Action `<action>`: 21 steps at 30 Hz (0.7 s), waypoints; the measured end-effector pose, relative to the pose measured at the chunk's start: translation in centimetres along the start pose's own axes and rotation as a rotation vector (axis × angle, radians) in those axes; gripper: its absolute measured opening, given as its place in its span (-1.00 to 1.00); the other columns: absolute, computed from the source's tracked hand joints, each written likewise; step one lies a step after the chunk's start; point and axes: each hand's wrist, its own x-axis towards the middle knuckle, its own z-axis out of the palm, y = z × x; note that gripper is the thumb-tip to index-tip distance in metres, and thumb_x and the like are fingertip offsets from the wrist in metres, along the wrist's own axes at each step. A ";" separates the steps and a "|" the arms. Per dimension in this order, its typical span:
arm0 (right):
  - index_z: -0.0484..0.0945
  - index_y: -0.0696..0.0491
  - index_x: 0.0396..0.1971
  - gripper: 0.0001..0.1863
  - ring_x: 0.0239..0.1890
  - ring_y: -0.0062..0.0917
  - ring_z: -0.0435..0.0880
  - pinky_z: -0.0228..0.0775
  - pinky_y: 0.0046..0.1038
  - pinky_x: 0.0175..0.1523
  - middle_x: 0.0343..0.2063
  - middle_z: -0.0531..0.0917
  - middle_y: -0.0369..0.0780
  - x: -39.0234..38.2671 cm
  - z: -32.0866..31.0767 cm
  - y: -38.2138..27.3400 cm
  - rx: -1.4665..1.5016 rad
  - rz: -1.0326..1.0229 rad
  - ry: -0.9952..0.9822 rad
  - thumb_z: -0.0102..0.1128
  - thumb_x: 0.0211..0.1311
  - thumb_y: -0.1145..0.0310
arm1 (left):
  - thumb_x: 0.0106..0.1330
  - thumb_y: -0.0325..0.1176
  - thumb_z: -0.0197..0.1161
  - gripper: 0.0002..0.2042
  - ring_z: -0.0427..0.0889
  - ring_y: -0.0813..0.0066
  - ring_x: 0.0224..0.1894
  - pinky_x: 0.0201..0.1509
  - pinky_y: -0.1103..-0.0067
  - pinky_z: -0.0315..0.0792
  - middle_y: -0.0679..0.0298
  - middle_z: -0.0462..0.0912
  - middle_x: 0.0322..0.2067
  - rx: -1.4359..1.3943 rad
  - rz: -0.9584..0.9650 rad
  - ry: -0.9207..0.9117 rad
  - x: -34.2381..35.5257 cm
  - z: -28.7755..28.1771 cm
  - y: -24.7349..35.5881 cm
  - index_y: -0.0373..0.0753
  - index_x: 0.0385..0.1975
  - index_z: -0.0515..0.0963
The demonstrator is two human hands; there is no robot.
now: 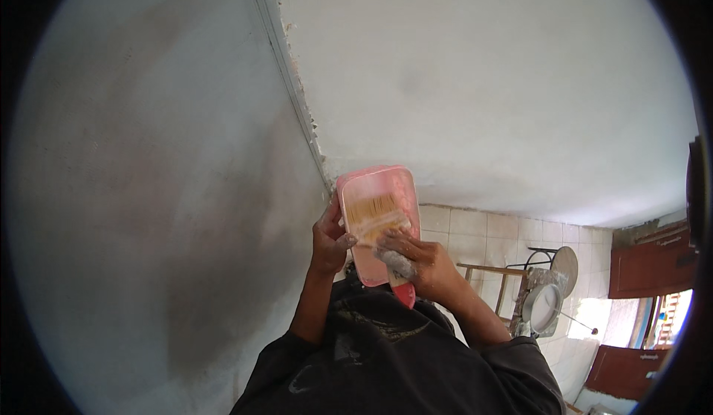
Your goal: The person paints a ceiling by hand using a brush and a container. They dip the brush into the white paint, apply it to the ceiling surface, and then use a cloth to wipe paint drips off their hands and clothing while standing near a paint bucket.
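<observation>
Right hand (427, 260) gripping brush (375, 218), left hand (330, 238) clasping pink tray (397, 188)

A grey plastered wall (148, 192) fills the left side, patchy and darker toward its lower part; a rough seam (293, 81) runs where it meets the white ceiling (483, 81); below that, pale square wall tiles (475, 229); near them a wooden frame (497, 278) and a round white basin (542, 307); reddish-brown wooden cabinets (650, 266) stand at the far right.
</observation>
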 end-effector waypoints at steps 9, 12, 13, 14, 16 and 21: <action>0.57 0.04 -0.17 -0.59 -0.02 -0.26 0.58 0.51 -0.31 -0.02 -0.13 0.61 -0.16 -0.1 -4.0 -1.2 0.208 0.115 0.154 0.30 -0.17 0.52 | -0.15 -0.23 0.52 0.04 0.24 0.35 0.26 0.26 0.38 0.24 0.12 0.19 0.24 -0.036 -0.005 0.030 0.3 0.2 0.4 -0.42 0.30 -0.04; 0.55 0.05 -0.17 -0.56 -0.01 -0.24 0.57 0.52 -0.30 -0.01 -0.11 0.59 -0.17 1.2 -2.8 -0.4 0.135 0.059 0.178 0.31 -0.20 0.50 | -0.16 -0.23 0.53 0.05 0.25 0.36 0.25 0.25 0.40 0.25 0.13 0.19 0.25 -0.027 0.014 0.007 0.0 0.2 -0.1 -0.41 0.30 -0.04; 0.57 0.09 -0.18 -0.57 -0.01 -0.22 0.57 0.48 -0.29 0.05 -0.13 0.60 -0.14 1.6 -2.3 -0.6 0.122 0.051 0.206 0.31 -0.21 0.51 | -0.16 -0.23 0.53 0.05 0.26 0.36 0.24 0.25 0.41 0.25 0.14 0.19 0.25 -0.036 -0.018 -0.016 -0.1 0.4 -0.3 -0.40 0.31 -0.04; 0.58 0.13 -0.19 -0.57 -0.02 -0.21 0.58 0.44 -0.27 0.10 -0.15 0.61 -0.11 1.9 -2.0 -0.6 0.109 0.043 0.233 0.32 -0.23 0.53 | -0.16 -0.23 0.53 0.05 0.27 0.37 0.23 0.24 0.42 0.26 0.15 0.18 0.25 -0.045 -0.050 -0.039 -0.2 0.5 -0.5 -0.39 0.31 -0.05; 0.56 0.12 -0.20 -0.56 -0.01 -0.21 0.57 0.49 -0.29 0.02 -0.12 0.59 -0.14 2.4 -1.6 0.1 0.073 0.003 0.278 0.31 -0.25 0.49 | -0.15 -0.22 0.52 0.04 0.28 0.37 0.23 0.24 0.42 0.26 0.16 0.18 0.25 -0.054 -0.048 -0.056 -0.3 0.7 -0.6 -0.38 0.31 -0.05; 0.55 0.10 -0.21 -0.56 -0.02 -0.22 0.57 0.55 -0.32 -0.07 -0.06 0.56 -0.17 1.4 -0.3 1.3 0.107 -0.025 0.224 0.29 -0.26 0.45 | -0.11 -0.18 0.50 0.03 0.28 0.37 0.22 0.25 0.42 0.25 0.15 0.19 0.25 -0.067 -0.052 -0.074 -0.4 0.2 -0.4 -0.38 0.31 -0.05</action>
